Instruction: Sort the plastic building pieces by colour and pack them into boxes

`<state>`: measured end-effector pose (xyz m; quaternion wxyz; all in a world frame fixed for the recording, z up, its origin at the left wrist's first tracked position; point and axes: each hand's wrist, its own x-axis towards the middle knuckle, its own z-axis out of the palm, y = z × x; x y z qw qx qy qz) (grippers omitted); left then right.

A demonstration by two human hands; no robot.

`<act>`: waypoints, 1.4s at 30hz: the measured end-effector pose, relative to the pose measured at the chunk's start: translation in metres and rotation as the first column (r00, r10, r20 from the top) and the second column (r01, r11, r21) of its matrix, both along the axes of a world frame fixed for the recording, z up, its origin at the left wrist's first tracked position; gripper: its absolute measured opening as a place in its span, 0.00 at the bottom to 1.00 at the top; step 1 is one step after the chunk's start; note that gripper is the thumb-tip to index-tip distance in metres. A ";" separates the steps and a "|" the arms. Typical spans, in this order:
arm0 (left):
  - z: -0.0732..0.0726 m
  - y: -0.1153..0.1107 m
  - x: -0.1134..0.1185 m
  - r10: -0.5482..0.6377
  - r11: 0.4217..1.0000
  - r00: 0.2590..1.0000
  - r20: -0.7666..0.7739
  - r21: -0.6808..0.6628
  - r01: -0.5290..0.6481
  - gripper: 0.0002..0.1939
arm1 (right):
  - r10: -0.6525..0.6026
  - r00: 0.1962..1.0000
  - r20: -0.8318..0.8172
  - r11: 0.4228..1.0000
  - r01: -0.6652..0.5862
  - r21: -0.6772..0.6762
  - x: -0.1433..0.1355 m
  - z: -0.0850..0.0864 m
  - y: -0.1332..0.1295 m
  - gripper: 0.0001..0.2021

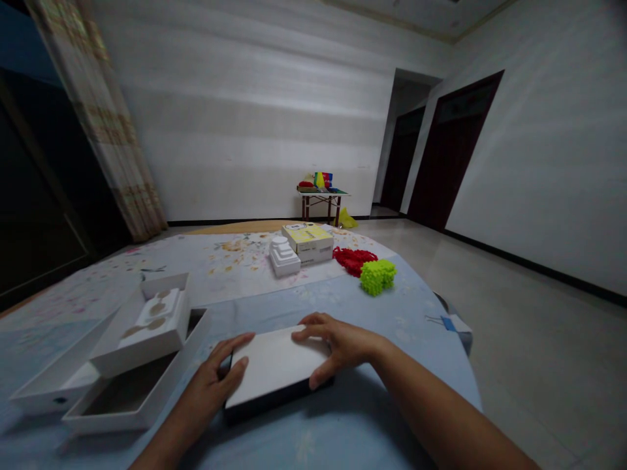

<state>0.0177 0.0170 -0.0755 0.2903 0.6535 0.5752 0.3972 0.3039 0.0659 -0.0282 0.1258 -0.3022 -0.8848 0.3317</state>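
A flat box (pixel 280 361) with a white top and black sides lies on the blue cloth in front of me. My left hand (pixel 213 373) grips its left end, thumb on the top and fingers along the far edge. At the right end my right hand (pixel 337 349) holds it, the thumb by the near side and the fingers over the far corner. Left of the box, a white tray with cut-outs (pixel 169 341) rests tilted across an open white box (pixel 117 421) with a dark inside. Another shallow white box (pixel 36 395) sits beside them.
Farther back stand a white stepped piece (pixel 284 258) and a yellow-and-white box (pixel 309 243). A red tangled bundle (pixel 353 260) and a lime-green bumpy object (pixel 378 277) lie to their right. The round table's edge curves down the right side. A small table (pixel 323 193) stands by the wall.
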 end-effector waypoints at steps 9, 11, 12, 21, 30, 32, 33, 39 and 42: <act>-0.002 -0.004 -0.001 -0.016 0.996 0.992 -0.125 0.088 0.027 0.22 | 0.002 1.000 0.006 1.000 -0.002 0.028 0.000 -0.003 -0.004 0.46; 0.000 -0.006 -0.001 -0.030 0.996 0.987 -0.158 0.080 0.043 0.23 | -0.002 1.000 0.011 0.999 0.001 0.035 0.000 -0.003 -0.004 0.46; 0.002 -0.007 -0.001 -0.029 0.996 0.983 -0.183 0.078 0.044 0.23 | -0.005 1.000 0.012 0.999 0.004 0.042 0.000 -0.003 -0.004 0.46; 0.013 -0.019 0.034 0.230 0.961 0.781 -0.581 0.264 -0.087 0.30 | -0.035 0.992 0.122 0.966 0.002 0.258 -0.003 0.007 -0.012 0.41; 0.009 -0.021 0.039 0.204 0.958 0.748 -0.631 0.287 -0.020 0.26 | -0.001 0.997 0.074 0.946 -0.023 0.324 -0.015 0.010 -0.020 0.34; 0.009 -0.020 0.039 0.196 0.957 0.762 -0.617 0.291 -0.011 0.25 | -0.002 0.998 0.061 0.945 -0.018 0.327 -0.016 0.010 -0.018 0.34; 0.009 -0.020 0.039 0.190 0.956 0.769 -0.611 0.293 -0.004 0.25 | 0.000 0.999 0.054 0.944 -0.018 0.330 -0.017 0.009 -0.016 0.34; 0.009 -0.018 0.038 0.170 0.954 0.797 -0.579 0.301 0.015 0.25 | 0.020 1.000 0.016 0.946 -0.024 0.325 -0.016 0.007 -0.011 0.34; 0.005 -0.017 0.037 0.183 0.941 0.808 -0.560 0.337 0.020 0.24 | 0.021 1.000 -0.009 0.944 -0.016 0.331 -0.014 -0.001 -0.013 0.36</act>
